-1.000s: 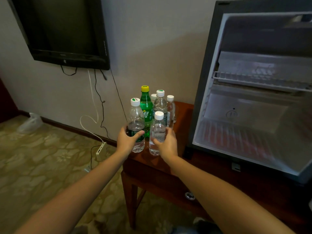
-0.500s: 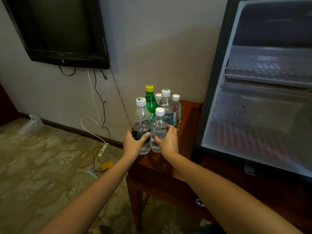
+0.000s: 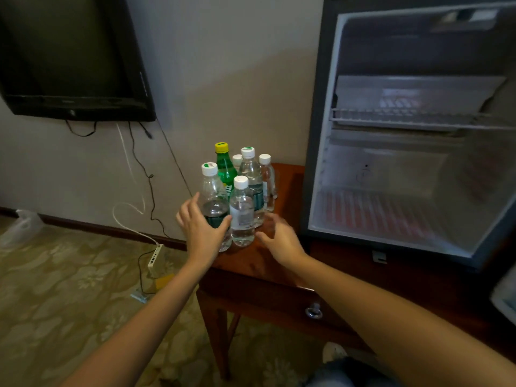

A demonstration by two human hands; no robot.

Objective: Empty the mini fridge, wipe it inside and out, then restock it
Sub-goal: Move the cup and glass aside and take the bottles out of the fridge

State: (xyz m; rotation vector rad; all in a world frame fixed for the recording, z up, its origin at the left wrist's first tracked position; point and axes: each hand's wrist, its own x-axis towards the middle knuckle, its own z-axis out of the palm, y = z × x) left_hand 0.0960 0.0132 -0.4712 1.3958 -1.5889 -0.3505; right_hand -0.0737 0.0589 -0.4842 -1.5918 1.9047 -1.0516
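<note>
Left hand [image 3: 202, 233] is spread open around the tall water bottle [image 3: 213, 196], thumb resting on its dark label, no real squeeze. Right hand [image 3: 279, 238] hangs loose and open, nearer the mini fridge [image 3: 391, 169], touching nothing. All the bottles, green soda bottle [image 3: 224, 171] included, stand on the wooden table [image 3: 259, 261] just left of the open fridge.

Open mini fridge [image 3: 391, 174] at right: dark casing, white interior, wire shelf [image 3: 405, 118] across the middle, nothing inside. Just left of it on the wooden surface [image 3: 268, 258], six upright bottles [image 3: 241, 210] in a tight cluster: green bottle [image 3: 224, 170] with yellow cap at the back, five clear with white caps.
</note>
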